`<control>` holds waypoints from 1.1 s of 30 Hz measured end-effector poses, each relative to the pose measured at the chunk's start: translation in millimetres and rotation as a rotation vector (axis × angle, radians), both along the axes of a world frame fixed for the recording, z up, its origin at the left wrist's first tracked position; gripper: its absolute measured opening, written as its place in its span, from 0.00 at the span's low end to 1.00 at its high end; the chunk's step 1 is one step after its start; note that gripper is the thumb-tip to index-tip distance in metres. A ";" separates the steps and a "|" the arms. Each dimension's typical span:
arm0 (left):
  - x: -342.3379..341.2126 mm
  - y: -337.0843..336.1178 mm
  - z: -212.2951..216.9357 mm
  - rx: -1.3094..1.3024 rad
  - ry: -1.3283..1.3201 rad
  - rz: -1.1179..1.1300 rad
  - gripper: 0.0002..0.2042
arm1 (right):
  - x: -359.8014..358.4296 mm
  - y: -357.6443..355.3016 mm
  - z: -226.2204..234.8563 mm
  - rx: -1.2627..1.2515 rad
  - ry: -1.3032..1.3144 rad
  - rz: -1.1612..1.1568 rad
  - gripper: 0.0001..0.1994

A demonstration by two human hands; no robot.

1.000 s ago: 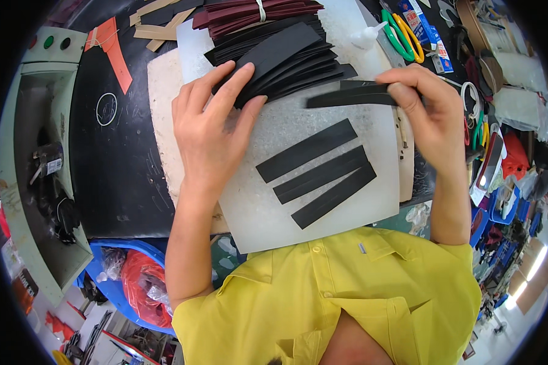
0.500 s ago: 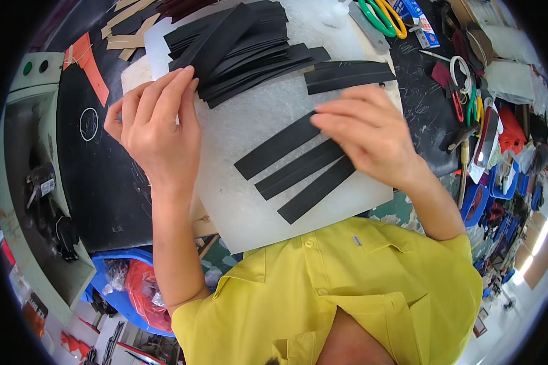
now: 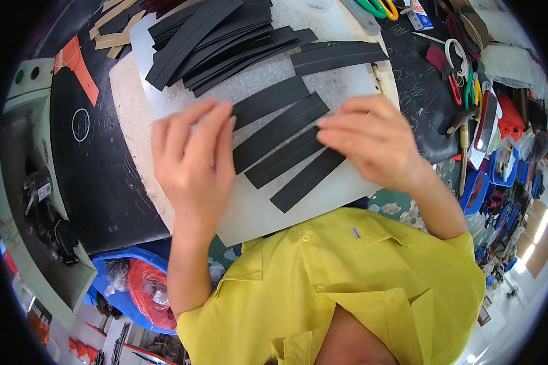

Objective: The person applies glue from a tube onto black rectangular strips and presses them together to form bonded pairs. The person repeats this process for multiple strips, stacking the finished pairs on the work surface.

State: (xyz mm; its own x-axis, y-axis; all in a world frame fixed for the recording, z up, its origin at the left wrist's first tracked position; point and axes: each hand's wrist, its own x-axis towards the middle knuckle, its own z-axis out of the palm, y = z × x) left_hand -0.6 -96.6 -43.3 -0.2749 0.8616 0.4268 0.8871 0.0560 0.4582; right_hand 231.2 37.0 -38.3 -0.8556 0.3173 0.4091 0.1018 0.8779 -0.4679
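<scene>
Several flat black strips lie slanted, one below another, on a pale sheet [image 3: 249, 222] in front of me. My left hand [image 3: 195, 158] is closed, its thumb and fingers pinched at the left end of the uppermost strip [image 3: 273, 100]. Just below lies a second strip [image 3: 281, 131]. My right hand [image 3: 374, 140] has its fingertips pinched at the right end of the third strip [image 3: 285, 158]. Nearest my body is another strip [image 3: 307, 181]. Beyond my hands is a loose pile of black strips [image 3: 216, 45], and a separate wider black piece [image 3: 338, 58] lies to its right.
Scissors with green and orange handles [image 3: 377, 7] lie at the far right. A hammer [image 3: 463, 121] and red-handled tool [image 3: 454, 88] sit on the black tabletop. Orange pieces [image 3: 79, 70] are at left. A blue bin [image 3: 128, 304] stands below the table's left edge.
My left hand has come from the pile toward me and right, and another strip now lies above the earlier three. My right hand has shifted slightly down to the strip below. The view moved slightly.
</scene>
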 end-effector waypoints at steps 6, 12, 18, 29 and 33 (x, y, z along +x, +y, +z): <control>8.9 -25.2 -6.2 -0.189 0.014 -0.266 0.31 | 0.6 3.9 -4.2 -0.013 0.034 -0.085 0.15; 31.5 -28.1 -4.9 -0.266 0.030 -0.184 0.42 | -22.5 63.0 -8.2 -0.284 0.175 -0.541 0.25; 28.5 -44.3 4.7 -0.280 0.008 -0.194 0.44 | -30.4 75.2 -15.8 -0.089 0.159 -0.418 0.26; 31.0 -66.7 0.4 -0.250 0.023 -0.272 0.39 | 9.1 88.9 -24.7 0.090 -0.037 -0.439 0.21; 56.6 -71.3 5.6 -0.349 0.087 -0.404 0.28 | -12.9 92.8 -11.2 0.156 0.083 -0.388 0.22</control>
